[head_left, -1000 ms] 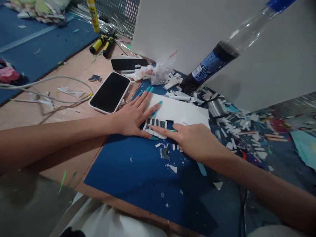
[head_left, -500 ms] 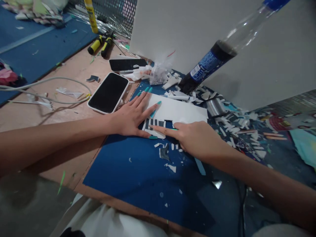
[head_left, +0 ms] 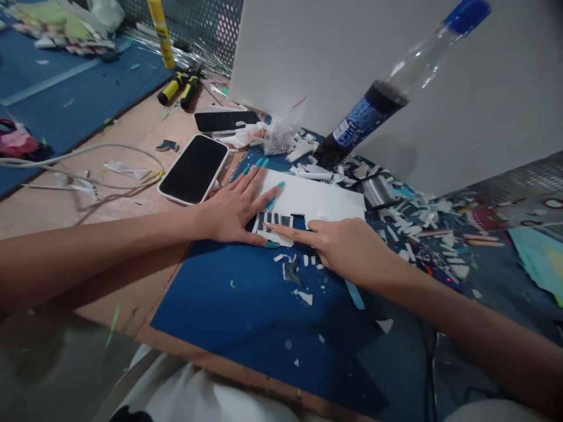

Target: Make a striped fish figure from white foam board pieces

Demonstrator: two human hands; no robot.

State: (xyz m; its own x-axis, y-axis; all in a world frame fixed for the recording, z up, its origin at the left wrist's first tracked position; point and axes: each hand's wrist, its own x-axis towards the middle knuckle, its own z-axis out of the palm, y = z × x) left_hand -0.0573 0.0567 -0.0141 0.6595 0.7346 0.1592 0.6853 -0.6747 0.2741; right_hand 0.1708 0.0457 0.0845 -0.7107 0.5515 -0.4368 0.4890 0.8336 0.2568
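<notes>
white foam sheet under both hands on blue mat

white foam sheet (head_left: 321, 199) lies flat on the blue mat (head_left: 246, 310), at the mat's 12 o'clock end. a row of narrow slots (head_left: 275, 221) is cut along the sheet's 6 o'clock edge, and the mat shows dark through them.

left hand (head_left: 233, 206): palm down, fingers spread wide, pressing the 9 o'clock end of the sheet, with the thumb lying just below the slots. it grips nothing.

right hand (head_left: 347, 246): enters from 4 o'clock, index finger stretched out across the slots towards the left thumb, its tip close to that thumb. the other fingers are curled under; whether they hold anything cannot be told.

surroundings, taken from the sheet:
- phone in a white case (head_left: 193, 169), screen up, just beside it at 9 o'clock.
- second phone (head_left: 224, 121) at 11 o'clock, near a crumpled plastic bag (head_left: 281, 132).
- dark drink bottle (head_left: 373, 111) with a blue cap at 1 o'clock, leaning in the view against a large white board (head_left: 396, 70).
- white scraps (head_left: 422, 234) thick at 3 o'clock, with a few loose on the mat at 6 o'clock.
- pale cable (head_left: 88, 151) at 9 o'clock, well apart.
- two yellow-handled tools (head_left: 178, 91) at 10 o'clock, far off.
</notes>
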